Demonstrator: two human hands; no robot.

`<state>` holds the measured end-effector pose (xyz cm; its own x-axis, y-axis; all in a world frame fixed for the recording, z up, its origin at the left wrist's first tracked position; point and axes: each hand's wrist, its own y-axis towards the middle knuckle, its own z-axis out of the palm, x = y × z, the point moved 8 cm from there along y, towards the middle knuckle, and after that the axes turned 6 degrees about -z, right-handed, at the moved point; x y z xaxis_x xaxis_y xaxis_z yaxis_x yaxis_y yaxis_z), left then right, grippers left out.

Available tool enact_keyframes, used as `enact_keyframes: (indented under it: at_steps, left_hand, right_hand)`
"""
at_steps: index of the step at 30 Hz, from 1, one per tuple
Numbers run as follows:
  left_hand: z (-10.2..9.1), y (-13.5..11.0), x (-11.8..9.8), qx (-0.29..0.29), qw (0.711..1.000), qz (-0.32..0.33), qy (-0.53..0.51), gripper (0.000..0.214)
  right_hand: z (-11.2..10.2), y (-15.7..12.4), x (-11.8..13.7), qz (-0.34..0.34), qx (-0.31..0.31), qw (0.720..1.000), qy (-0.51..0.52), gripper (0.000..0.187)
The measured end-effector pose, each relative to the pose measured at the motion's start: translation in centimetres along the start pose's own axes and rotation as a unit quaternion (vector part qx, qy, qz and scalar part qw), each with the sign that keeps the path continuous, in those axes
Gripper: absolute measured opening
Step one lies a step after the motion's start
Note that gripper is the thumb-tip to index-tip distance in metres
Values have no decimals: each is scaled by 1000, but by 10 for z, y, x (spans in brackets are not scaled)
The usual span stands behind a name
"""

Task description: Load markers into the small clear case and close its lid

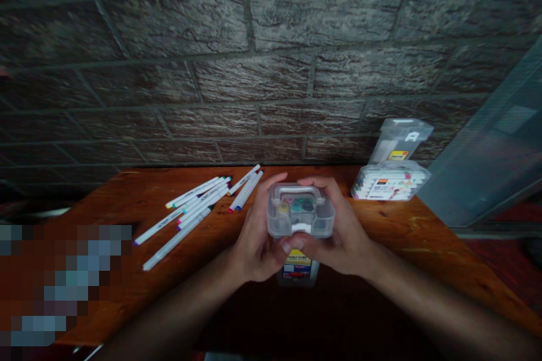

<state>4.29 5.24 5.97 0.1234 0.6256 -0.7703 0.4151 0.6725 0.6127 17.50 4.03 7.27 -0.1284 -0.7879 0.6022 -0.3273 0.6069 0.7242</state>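
Observation:
Both my hands hold a clear plastic marker case upright over the wooden table. My left hand wraps its left side, and my right hand wraps its right side with the thumb near the white latch on the front. Coloured marker caps show through the lid. A yellow and red label is on the case's lower part. Several white markers with coloured caps lie loose on the table to the left of the case.
Another marker case lies on its side at the back right, with a clear box leaning on the brick wall behind it. A glass pane stands at the right. A blurred patch covers the table's left front.

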Motion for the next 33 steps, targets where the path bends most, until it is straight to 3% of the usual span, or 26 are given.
enact_keyframes:
  at_steps: [8,20,25,33]
  left_hand:
    - [5,-2,2,27,996,15,-86,88]
    - [4,-5,12,-26,994,-30,-99,79]
    - [3,-5,13,-39,992,-29,-115,81]
    - [5,-9,8,-27,998,-14,-62,79]
  right_hand:
    - [0,2,9,14,-38,999,-2,67]
    - [-1,3,6,-29,27,999,1,67]
    - [-2,4,12,-32,14,999,-21,62]
    - [2,1,11,8,-8,999,51,56]
